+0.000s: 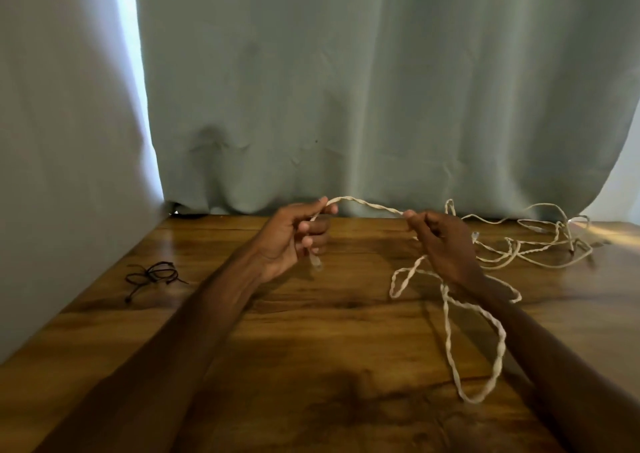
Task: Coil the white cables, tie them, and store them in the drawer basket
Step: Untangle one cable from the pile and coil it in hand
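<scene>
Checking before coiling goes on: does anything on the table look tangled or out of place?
Yes. The twisted white cable held between left hand and right hand trails into a loose tangle at the wooden table's far right. A small black cord lies apart, left.

Wooden table (311,366) with glossy dark-grained top; small tangle of thin black cord (152,276) lying near its left edge; pale grey-green curtain (346,89) hanging behind, bright daylight at its left margin
</scene>
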Motion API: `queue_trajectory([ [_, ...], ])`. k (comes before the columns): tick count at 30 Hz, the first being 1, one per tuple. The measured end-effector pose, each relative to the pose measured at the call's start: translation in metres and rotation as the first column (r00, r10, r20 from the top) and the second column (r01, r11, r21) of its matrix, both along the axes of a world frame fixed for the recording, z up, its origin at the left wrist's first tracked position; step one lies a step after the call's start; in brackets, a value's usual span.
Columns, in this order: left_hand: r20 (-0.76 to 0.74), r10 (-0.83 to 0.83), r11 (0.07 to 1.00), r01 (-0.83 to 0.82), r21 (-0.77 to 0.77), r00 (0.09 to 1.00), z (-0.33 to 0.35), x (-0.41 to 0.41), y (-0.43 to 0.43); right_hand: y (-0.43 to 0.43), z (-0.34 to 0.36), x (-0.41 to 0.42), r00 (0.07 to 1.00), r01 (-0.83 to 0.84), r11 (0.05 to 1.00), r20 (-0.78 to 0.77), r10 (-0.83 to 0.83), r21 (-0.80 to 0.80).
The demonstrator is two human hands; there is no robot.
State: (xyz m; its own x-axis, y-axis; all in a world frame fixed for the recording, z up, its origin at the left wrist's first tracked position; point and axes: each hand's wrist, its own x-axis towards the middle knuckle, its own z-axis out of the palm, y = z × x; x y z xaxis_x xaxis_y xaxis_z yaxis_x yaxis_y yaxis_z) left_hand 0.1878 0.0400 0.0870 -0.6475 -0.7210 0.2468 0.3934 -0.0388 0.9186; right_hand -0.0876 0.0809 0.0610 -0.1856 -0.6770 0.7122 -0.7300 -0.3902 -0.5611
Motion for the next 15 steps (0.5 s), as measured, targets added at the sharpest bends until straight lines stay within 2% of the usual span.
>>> queue_trajectory([
  [2,0.042,0.038,0.997,-0.035,-0.074,0.998,-0.004,-0.006,-0.001,-0.003,-0.001,-0.014,0.997,0.035,0.997,-0.071,-0.031,0.062],
  [5,0.141,0.19,0.966,-0.16,-0.202,0.972,-0.015,-0.021,0.001,-0.004,-0.003,-0.023,0.985,0.034,0.988,-0.174,-0.008,0.148],
  [7,0.172,0.274,0.945,-0.232,-0.23,0.946,-0.02,-0.029,0.005,-0.001,-0.001,-0.019,0.963,0.024,0.994,-0.268,0.005,0.104],
  [11,0.156,0.334,0.938,-0.311,-0.153,0.93,-0.024,-0.036,0.009,0.015,0.013,0.012,0.887,-0.108,0.987,-0.46,0.041,-0.121],
  [15,0.129,0.441,0.897,-0.433,-0.087,0.888,-0.027,-0.037,0.006,0.035,0.018,0.062,0.817,-0.212,0.971,-0.566,0.112,-0.114],
])
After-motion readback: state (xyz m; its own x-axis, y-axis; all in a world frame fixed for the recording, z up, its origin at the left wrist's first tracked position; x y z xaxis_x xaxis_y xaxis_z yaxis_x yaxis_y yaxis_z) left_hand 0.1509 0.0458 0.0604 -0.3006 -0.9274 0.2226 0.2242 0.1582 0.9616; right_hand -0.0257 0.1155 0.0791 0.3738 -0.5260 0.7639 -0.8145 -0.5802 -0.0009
